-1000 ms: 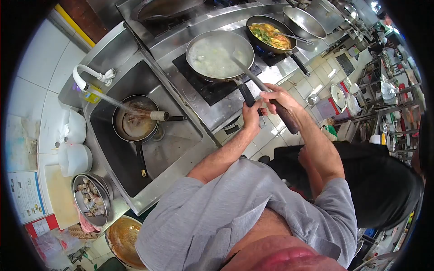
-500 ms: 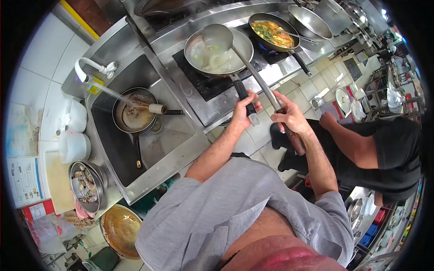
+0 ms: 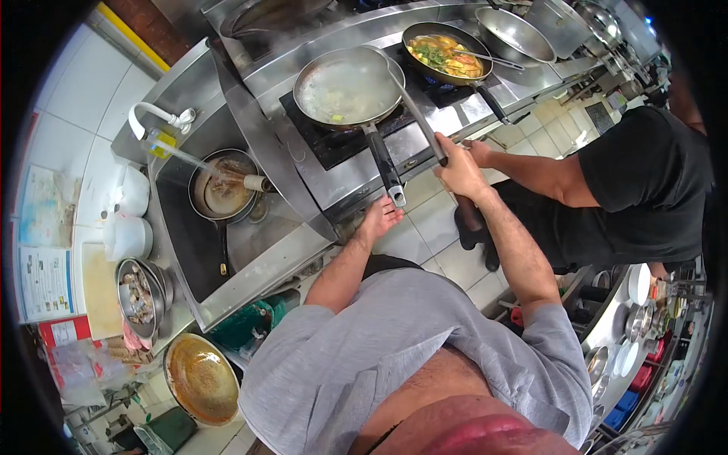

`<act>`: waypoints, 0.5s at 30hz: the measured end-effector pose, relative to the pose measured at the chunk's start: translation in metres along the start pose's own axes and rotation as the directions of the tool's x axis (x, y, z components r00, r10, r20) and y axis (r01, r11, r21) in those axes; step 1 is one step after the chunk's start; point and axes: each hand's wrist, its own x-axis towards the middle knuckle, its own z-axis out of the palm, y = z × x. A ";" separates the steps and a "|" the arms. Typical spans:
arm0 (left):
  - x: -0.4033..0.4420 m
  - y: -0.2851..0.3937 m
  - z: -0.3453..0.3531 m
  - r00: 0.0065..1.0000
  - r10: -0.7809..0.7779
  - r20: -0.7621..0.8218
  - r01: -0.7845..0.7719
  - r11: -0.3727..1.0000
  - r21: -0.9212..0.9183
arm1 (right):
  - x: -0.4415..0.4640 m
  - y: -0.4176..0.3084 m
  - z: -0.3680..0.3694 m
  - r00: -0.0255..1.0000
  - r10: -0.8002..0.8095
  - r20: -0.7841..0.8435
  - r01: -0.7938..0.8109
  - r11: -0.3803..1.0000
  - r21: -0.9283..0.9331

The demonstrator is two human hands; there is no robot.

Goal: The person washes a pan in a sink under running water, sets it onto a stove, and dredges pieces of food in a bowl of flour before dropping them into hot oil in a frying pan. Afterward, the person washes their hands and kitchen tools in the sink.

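Note:
A frying pan (image 3: pixel 334 64) with steaming, cloudy liquid and a bit of something green sits on the near burner. Just below the tip of its black handle (image 3: pixel 381 161) is my left hand (image 3: pixel 381 218), fingers stretched out and not wrapped round the handle. My right hand (image 3: pixel 460 173) grips a long-handled ladle (image 3: pixel 417 114); its bowl end is down in the pan, hard to make out through the steam. Behind, to the right, a second frying pan (image 3: pixel 417 73) holds colourful food with a metal utensil (image 3: pixel 493 58) resting in it.
Left of the stove, water runs from a tap (image 3: pixel 144 114) into a pan (image 3: pixel 220 186) in the sink (image 3: pixel 280 250). A person in black (image 3: pixel 637 182) stands close on my right, an arm near my right hand. A wok (image 3: pixel 523 42) sits at the back right.
My left hand has let go of the pan handle and dropped down-left. The pan has shifted left, and the ladle's bowl has sunk into the liquid. The person in black has moved nearer the stove.

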 end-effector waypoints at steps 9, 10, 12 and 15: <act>0.068 -0.004 -0.054 0.975 0.221 0.009 -0.218 0.968 -0.126 | 0.012 -0.041 -0.018 0.778 0.047 0.627 -0.593 -0.278 0.756; 0.068 -0.004 -0.056 0.965 0.259 0.029 -0.249 0.949 -0.193 | 0.008 -0.041 -0.019 0.781 -0.017 0.625 -0.606 -0.266 0.750; 0.070 -0.007 -0.058 0.957 0.291 -0.004 -0.282 0.924 -0.258 | -0.002 -0.045 -0.022 0.797 0.076 0.600 -0.588 -0.135 0.798; 0.068 -0.008 -0.057 0.943 0.318 -0.099 -0.332 0.876 -0.349 | -0.004 -0.040 -0.022 0.850 0.158 0.502 -0.523 0.152 0.839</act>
